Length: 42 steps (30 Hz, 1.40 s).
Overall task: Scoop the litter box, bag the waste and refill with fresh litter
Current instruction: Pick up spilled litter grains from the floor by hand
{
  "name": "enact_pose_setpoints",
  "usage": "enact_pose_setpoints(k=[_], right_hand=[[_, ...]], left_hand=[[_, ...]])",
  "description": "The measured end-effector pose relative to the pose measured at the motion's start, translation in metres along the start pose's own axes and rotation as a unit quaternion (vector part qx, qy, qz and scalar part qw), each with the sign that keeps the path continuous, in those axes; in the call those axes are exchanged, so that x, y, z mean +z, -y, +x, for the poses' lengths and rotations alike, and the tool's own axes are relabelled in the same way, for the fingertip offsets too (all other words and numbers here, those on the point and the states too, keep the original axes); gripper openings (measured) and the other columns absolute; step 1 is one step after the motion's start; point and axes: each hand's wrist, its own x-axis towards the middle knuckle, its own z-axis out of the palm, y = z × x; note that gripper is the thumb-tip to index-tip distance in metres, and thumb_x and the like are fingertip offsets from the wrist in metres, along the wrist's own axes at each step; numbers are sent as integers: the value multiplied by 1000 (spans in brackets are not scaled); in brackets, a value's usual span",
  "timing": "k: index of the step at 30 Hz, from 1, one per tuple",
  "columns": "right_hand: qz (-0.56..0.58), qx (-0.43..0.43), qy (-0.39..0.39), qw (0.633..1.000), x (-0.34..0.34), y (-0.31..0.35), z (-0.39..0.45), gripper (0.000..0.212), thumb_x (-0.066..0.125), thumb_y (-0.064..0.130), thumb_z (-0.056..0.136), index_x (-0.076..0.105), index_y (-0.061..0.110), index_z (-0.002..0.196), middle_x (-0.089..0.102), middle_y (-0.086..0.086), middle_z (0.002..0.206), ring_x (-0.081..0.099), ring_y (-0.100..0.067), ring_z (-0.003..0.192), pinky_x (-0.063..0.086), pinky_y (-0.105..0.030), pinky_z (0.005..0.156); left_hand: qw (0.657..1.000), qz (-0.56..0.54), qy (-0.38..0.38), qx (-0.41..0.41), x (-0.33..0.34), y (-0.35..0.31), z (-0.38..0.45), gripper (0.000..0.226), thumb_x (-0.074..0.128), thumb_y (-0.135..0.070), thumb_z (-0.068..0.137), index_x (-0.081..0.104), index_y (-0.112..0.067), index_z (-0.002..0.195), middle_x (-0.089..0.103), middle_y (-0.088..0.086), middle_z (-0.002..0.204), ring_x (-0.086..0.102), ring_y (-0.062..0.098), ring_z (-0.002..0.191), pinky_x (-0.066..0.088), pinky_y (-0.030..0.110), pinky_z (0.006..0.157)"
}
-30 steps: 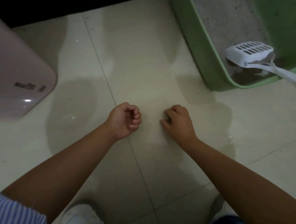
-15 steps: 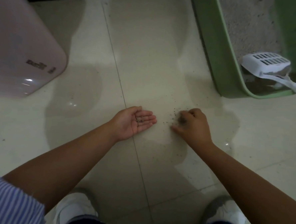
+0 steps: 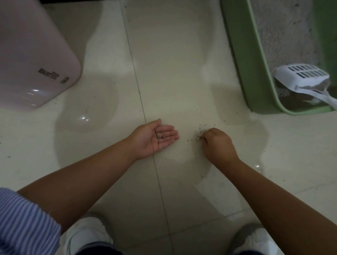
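From the camera on my head, looking down, my left hand (image 3: 156, 139) lies palm up just above the floor (image 3: 179, 69), its fingers (image 3: 170, 132) spread flat, with a few dark litter grains (image 3: 160, 135) resting on them. My right hand (image 3: 218, 145) is knuckles up beside it, its fingers curled under and pinched down at the scattered grains (image 3: 196, 138) on the tile; whether they have hold of a grain I cannot tell, since the hand hides the tips. I judge the step in hand to be gathering up stray litter. To do it well I should sweep the specks together with the side of my fingers instead of pinching them one at a time, keep the left palm level and close by so nothing rolls off, and then tip the lot into the waste. The litter box (image 3: 246, 59), green, stands at the upper right on the floor, grey litter inside, with the white scoop (image 3: 303, 75) lying in its near corner and its handle hanging over the rim. The floor is pale glossy tile with thin joints, dimly lit, and more specks are strewn toward my right. A pink bin (image 3: 26, 55) stands at the left, and my white shoes (image 3: 87, 232) show below.
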Motion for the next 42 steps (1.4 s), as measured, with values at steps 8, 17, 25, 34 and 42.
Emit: enact_pose_setpoints(k=[8, 17, 25, 34, 42], right_hand=[[122, 129, -10, 984, -28, 10, 7, 13, 59, 3, 80, 70, -5, 80, 69, -15, 80, 61, -26, 73, 46, -28, 71], [276, 33, 101, 955, -62, 41, 7, 10, 69, 7, 80, 69, 8, 90, 61, 9, 72, 55, 6, 54, 47, -12, 61], [106, 70, -10, 992, -49, -3, 29, 28, 58, 12, 88, 65, 2, 112, 63, -16, 114, 57, -27, 102, 38, -23, 88], [22, -114, 10, 993, -8, 10, 10, 31, 53, 17, 78, 70, -7, 82, 66, -23, 84, 64, -39, 75, 52, -37, 76], [-27, -122, -22, 992, -18, -28, -28, 34, 61, 21, 76, 68, -5, 97, 67, -22, 94, 63, -34, 85, 53, -38, 75]], left_hand=[[999, -24, -18, -25, 9, -6, -2, 50, 25, -28, 103, 53, 13, 110, 56, 27, 116, 44, 37, 127, 40, 37, 92], [996, 50, -1, -70, 24, 1, 0, 49, 26, -27, 102, 56, 5, 80, 65, 18, 66, 60, 28, 77, 43, 37, 95], [998, 41, -48, -15, 11, -7, -5, 43, 33, -20, 101, 52, 1, 69, 58, 7, 41, 58, 13, 34, 47, 16, 35], [998, 16, -55, 8, -7, -7, -12, 39, 32, -17, 100, 54, 5, 75, 62, 12, 47, 64, 17, 41, 53, 22, 44], [999, 37, -39, -9, 2, 6, -8, 39, 33, -17, 100, 55, 5, 77, 63, 12, 49, 65, 18, 43, 54, 22, 46]])
